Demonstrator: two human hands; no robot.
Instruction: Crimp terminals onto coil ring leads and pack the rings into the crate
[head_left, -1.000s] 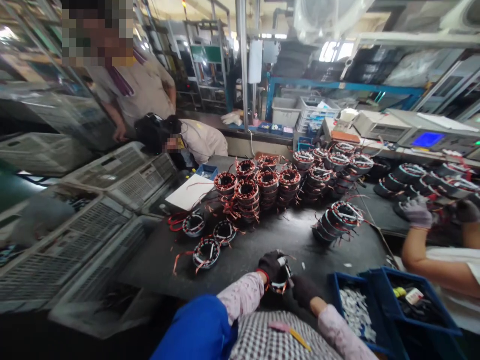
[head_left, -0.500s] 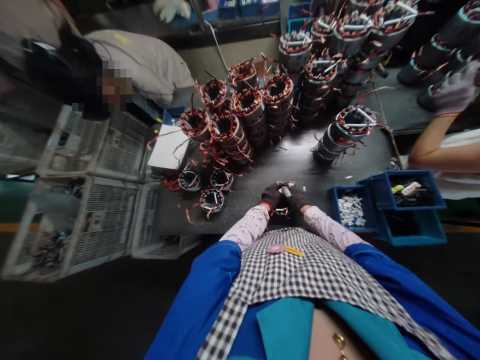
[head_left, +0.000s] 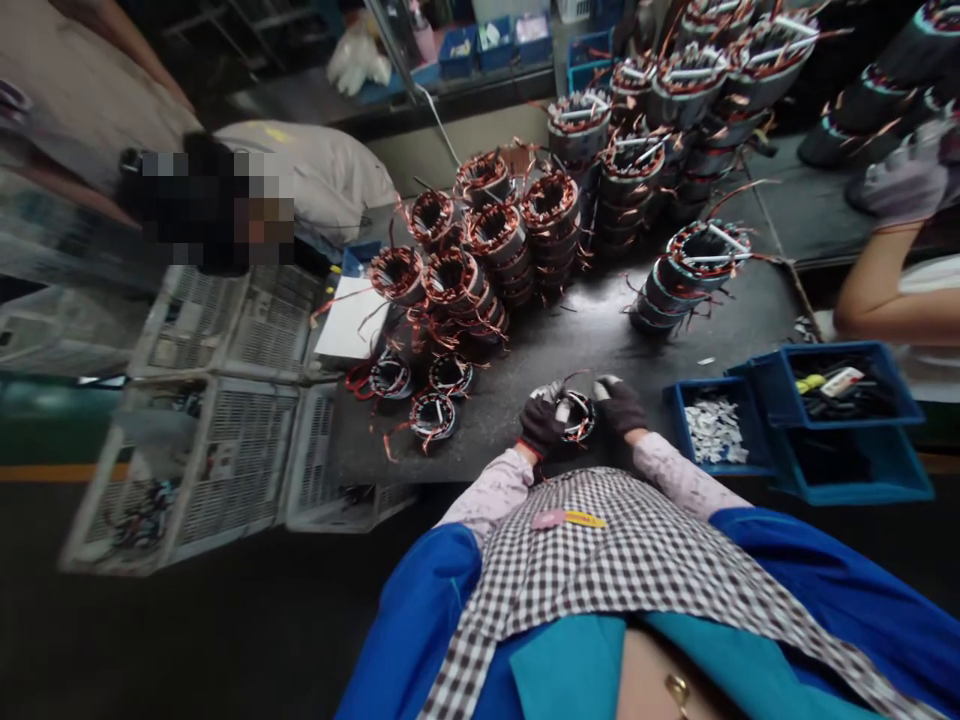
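A small ring-shaped motor stator with white and copper-coloured windings lies on the dark worktable in front of me. My left hand, in a dark glove with pale fingertips, grips its left side with the thumb over the rim. On the other side, my right hand is close to the rim with its gloved fingers apart from the thumb and nothing clear in them. A thin wire arcs above the ring toward the right fingertips; whether they touch it I cannot tell.
Several small stators lie to the left, before stacked copper-wound stators. Another stack stands right of centre. Blue bins hold white pieces and tools. Grey crates stand left. A co-worker's gloved hand is at right; another person bends at left.
My hands have come apart from over the stator, uncovering it. The right hand has moved to the right, while the left stays on the ring. The camera view has shifted slightly.
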